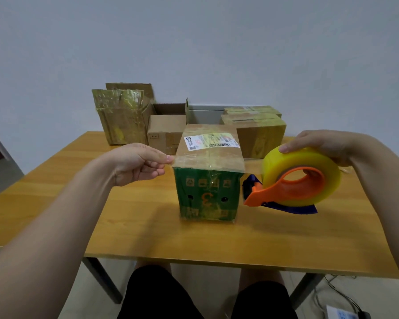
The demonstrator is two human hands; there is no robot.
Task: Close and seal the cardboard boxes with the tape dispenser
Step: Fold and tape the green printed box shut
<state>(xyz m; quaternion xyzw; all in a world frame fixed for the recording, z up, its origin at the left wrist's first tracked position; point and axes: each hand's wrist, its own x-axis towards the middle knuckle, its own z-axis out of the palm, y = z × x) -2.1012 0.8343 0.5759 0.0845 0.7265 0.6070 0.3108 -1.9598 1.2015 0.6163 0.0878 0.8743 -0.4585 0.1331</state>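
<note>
**Stretched across, ready to press down**

The green-fronted box (207, 194) stands mid-frame on the table (55, 203). Just left of its near top corner, the left hand (137, 163) pinches the free end of the tape strip (207, 161). To the right, the right hand (318, 143) grips the tape dispenser (293, 180) round its yellow roll. The strip runs left to right along the box's near top edge, between the two hands. I'd say it wants lowering onto the cardboard next.

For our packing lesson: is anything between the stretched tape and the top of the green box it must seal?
Nothing visible. The tape strip, pinched by the left hand, runs to the tape dispenser in the right hand, across the top of the green box at its near edge. The other boxes stand behind it.
</note>
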